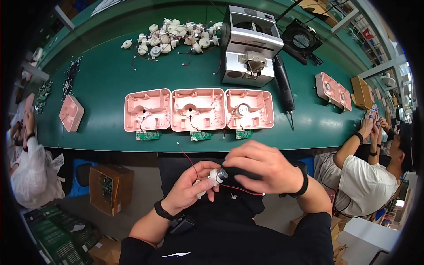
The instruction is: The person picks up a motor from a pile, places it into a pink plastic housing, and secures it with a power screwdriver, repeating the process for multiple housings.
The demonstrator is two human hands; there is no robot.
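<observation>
Close to my body, my left hand [184, 189] is closed on a small white motor [217, 176] with a silver metal end. Another white plastic piece shows between its fingers, partly hidden. Thin red and dark wires trail from the hand on both sides. My right hand [276, 170] hovers just right of the motor with fingers apart, holding nothing that I can see. Beyond the hands stand three pink housings in a row: a left one [137, 106], a middle one [207, 93] and a right one [260, 94]. Only the right housing has a round motor [241, 110] seated inside.
Green circuit boards [201, 135] hang at the housings' front edges. Behind lie a heap of white motors [168, 37], a silver screw-feeding machine [251, 48], a black electric screwdriver [284, 84] and a black fan [301, 40]. Co-workers sit on both sides; a cardboard box [121, 190] stands below left.
</observation>
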